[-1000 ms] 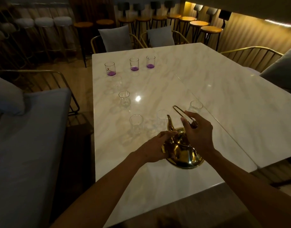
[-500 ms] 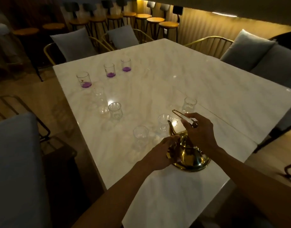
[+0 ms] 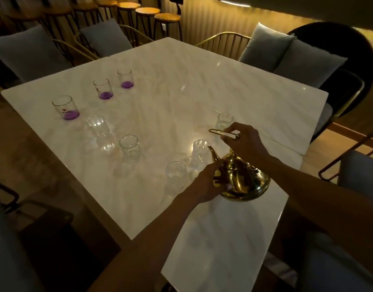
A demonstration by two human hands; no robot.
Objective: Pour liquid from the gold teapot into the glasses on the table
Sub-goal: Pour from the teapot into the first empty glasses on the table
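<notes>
Two hands grip rounded gold teapot (polished, shiny).

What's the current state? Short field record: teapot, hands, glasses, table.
teapot: gold teapot on the marble table, near edge, spout toward the clear glasses
right hand: right hand grips the wire handle above the pot
left hand: left hand on the pot's side
purple-bottomed glasses: three, far left
clear glasses: five visible, look empty
pouring: no
</notes>
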